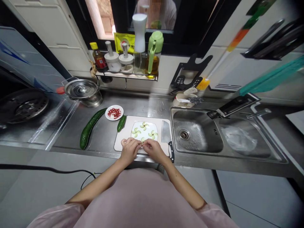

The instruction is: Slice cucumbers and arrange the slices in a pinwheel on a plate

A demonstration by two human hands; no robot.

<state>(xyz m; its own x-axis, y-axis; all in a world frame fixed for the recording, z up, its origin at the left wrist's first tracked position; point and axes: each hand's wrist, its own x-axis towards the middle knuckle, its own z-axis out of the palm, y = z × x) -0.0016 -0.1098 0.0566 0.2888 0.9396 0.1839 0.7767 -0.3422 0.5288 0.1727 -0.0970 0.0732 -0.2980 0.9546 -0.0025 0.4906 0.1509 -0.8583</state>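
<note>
L hand point(130, 148) & R hand point(153, 148) @ plate's point(144, 133) near edge, fingers beside cuke slices point(142, 139); can't tell if gripping.

Steel counter point(104, 136) bears cutting board point(123, 133); long cucumber point(91, 128); white saucer point(107, 116); lidded pot point(94, 99)

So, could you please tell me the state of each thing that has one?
Left hand: fingers bent
Right hand: fingers bent
White plate: bearing slices
Knife: lying flat
Pot: lidded
Long cucumber: whole
Small dish: holding red bits
Sauce bottle: capped
Faucet: not running
</note>
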